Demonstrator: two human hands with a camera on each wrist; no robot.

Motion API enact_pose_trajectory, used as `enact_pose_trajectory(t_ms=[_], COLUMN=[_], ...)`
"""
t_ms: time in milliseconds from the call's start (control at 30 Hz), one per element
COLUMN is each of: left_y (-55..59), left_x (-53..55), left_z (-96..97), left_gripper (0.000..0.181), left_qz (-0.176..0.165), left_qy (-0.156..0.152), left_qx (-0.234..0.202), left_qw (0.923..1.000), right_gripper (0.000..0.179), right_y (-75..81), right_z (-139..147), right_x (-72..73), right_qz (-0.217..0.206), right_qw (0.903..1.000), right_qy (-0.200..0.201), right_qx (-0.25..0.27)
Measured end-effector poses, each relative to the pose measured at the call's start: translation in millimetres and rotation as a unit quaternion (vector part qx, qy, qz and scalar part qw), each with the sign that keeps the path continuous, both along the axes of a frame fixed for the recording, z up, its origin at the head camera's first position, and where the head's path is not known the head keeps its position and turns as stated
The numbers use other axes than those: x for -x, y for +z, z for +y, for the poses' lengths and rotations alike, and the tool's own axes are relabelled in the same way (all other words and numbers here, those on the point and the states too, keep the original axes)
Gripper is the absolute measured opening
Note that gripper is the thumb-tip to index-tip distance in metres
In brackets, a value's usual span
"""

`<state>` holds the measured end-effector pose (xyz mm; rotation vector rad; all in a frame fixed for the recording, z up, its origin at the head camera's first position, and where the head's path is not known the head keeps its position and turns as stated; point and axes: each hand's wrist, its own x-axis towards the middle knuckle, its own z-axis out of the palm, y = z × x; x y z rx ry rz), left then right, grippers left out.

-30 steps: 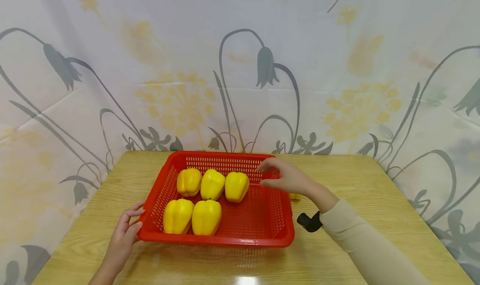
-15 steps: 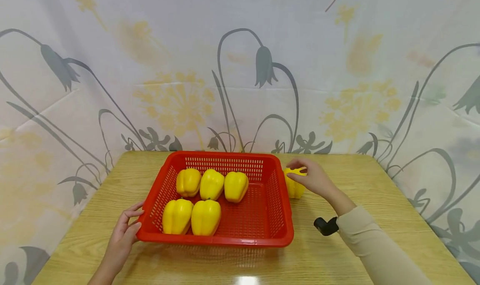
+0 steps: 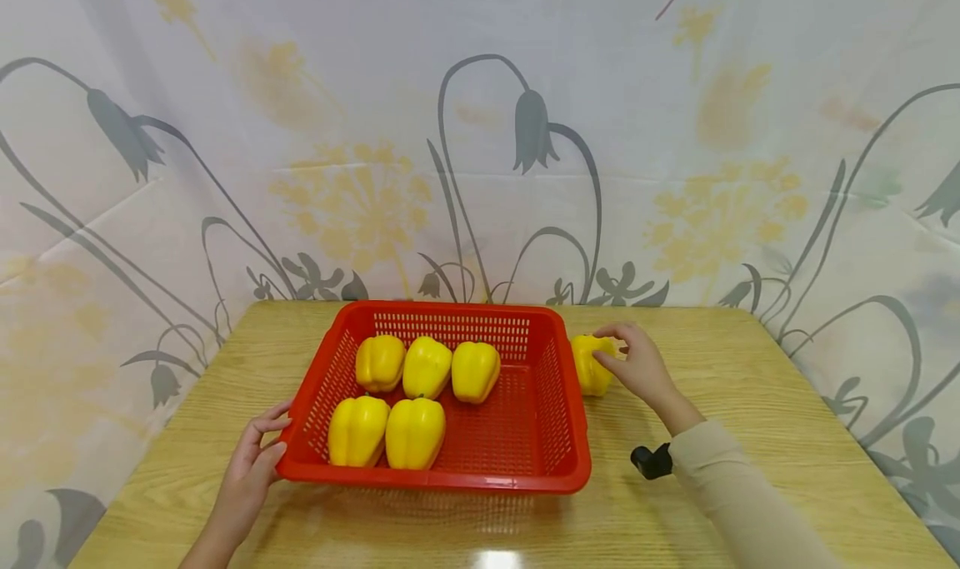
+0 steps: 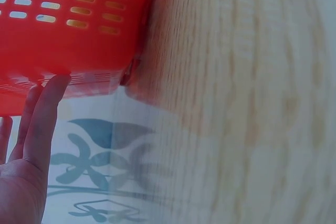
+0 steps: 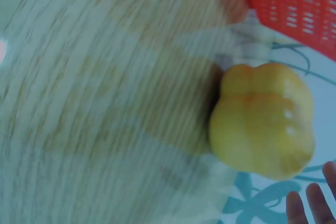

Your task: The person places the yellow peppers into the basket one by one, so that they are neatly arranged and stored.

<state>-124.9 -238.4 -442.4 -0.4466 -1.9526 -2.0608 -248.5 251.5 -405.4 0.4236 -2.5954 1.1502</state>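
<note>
A red perforated plastic basket stands on the table in the head view. Several yellow bell peppers sit upright in it, in two rows towards its left side. My left hand rests its fingertips against the basket's left end; the left wrist view shows those fingers extended along the red wall. Outside the basket, by its right end, another yellow bell pepper is on the table. My right hand is just right of that pepper with fingers spread. In the right wrist view, fingertips appear apart from the pepper.
The wooden table runs back to a flower-printed cloth behind it. A black device sits at the right wrist, below the beige sleeve.
My right hand has moved right, from over the basket's right end to beside the pepper outside it. That pepper shows more fully now. My left hand and the basket have stayed put.
</note>
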Motion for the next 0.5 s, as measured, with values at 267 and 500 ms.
enact_pose_trajectory(t_ms=[267,500], left_y=[-0.5,-0.7], left_x=[0.6,0.3], left_z=[-0.3,-0.8], left_gripper=[0.023,0.023], left_qz=[-0.006,-0.008], left_qy=[0.000,0.002], left_qx=[0.004,0.003], left_qw=[1.0000,1.0000], right_gripper=[0.045,0.052], right_y=[-11.2,-10.2], right_z=[6.1,5.3], right_x=[2.3,4.0], right_qz=[-0.048,-0.108], right_qw=[0.9985,0.9941], right_qy=[-0.002,0.004], right_qx=[-0.027,-0.012])
